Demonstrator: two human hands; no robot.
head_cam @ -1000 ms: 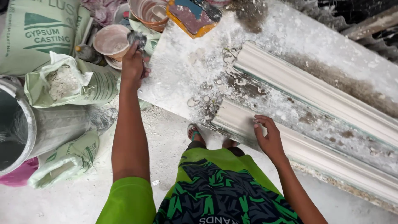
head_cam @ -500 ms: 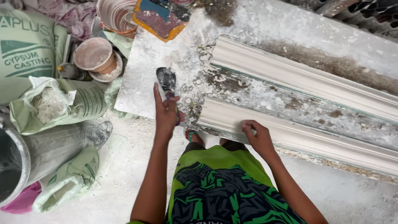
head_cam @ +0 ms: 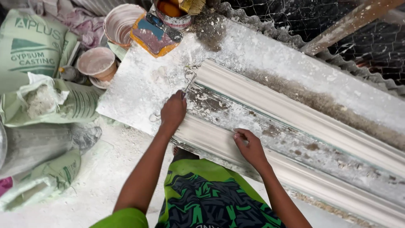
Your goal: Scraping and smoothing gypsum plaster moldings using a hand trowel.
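The left hand (head_cam: pixel 173 110) was closed around a thin metal scraper (head_cam: pixel 189 82), its blade pointing away from the body and resting at the near end of the long white plaster moulding (head_cam: pixel 295 139). A second earlier that hand had been stretched out to the pink bowls (head_cam: pixel 98 63) beside the white board (head_cam: pixel 139 93); half a second earlier it had carried the scraper back over the board. The tool had thus been fetched and brought to the work surface, and the blade now sat in the flat channel between the two raised ribs of the moulding, where loose white crumbs and dark patches lay. By this evidence, the work had passed from fetching to scraping or cleaning the channel.

The right hand (head_cam: pixel 252 147) lay on the nearer rib with fingers bent and fingertips pressed down, holding nothing; it steadied the moulding and had kept roughly the same place on the rib through all three pictures.

The moulding lay flat on a dusty corrugated sheet (head_cam: pixel 303 63), running from just past the left hand to the lower right edge of the view. Green sacks of casting powder (head_cam: pixel 33 46) stood to the left, well apart from both hands. An orange-edged float (head_cam: pixel 154 33) lay at the far end of the board, untouched.
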